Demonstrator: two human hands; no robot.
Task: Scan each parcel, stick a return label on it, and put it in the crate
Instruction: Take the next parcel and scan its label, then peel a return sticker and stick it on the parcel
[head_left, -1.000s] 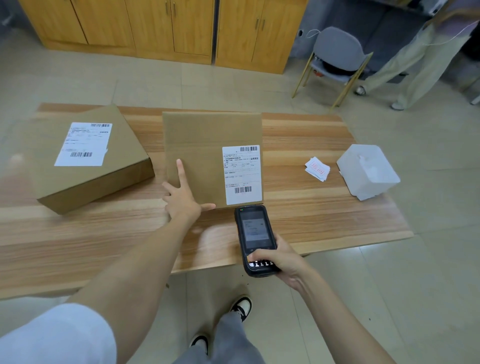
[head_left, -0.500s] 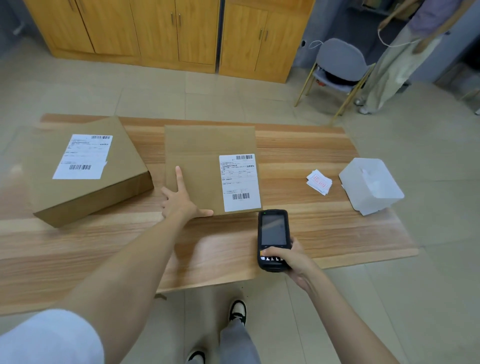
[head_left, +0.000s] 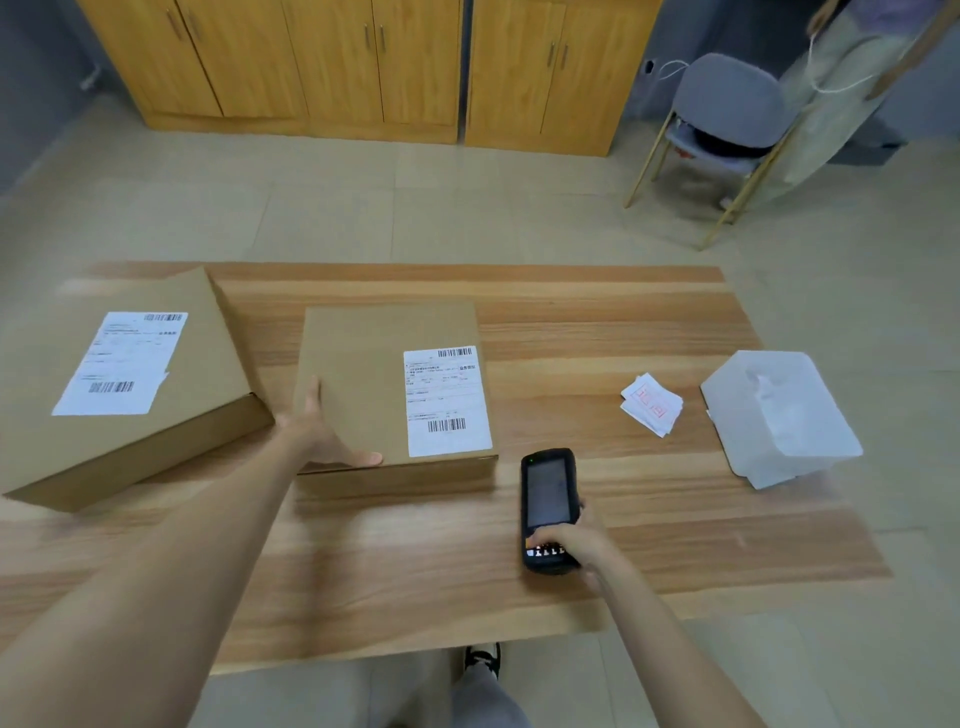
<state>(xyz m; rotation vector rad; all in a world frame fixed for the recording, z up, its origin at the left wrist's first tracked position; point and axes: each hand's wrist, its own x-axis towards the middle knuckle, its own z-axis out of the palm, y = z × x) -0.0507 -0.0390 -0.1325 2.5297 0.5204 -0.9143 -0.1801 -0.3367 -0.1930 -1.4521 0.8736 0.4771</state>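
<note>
A flat cardboard parcel (head_left: 363, 384) with a white shipping label (head_left: 447, 400) lies in the middle of the wooden table (head_left: 415, 571). My left hand (head_left: 322, 431) rests on its front-left corner, fingers straight along the left edge and thumb on top near the front edge. My right hand (head_left: 569, 545) grips the lower end of a black handheld scanner (head_left: 548, 493), just right of the parcel's front corner, screen up. A larger labelled parcel (head_left: 208, 374) lies at the left. Small white slips with red print (head_left: 652, 408) lie to the right.
A white translucent plastic box (head_left: 779, 415) stands at the table's right end. Beyond the table are wooden cabinets (head_left: 363, 67), a grey chair (head_left: 727, 104) and a standing person (head_left: 852, 78). My shoe (head_left: 483, 660) shows below the near table edge.
The scanner moved right, away from the label, and its screen went dark. The middle parcel now lies flat with its front face showing. My left hand slid to its front-left corner.
</note>
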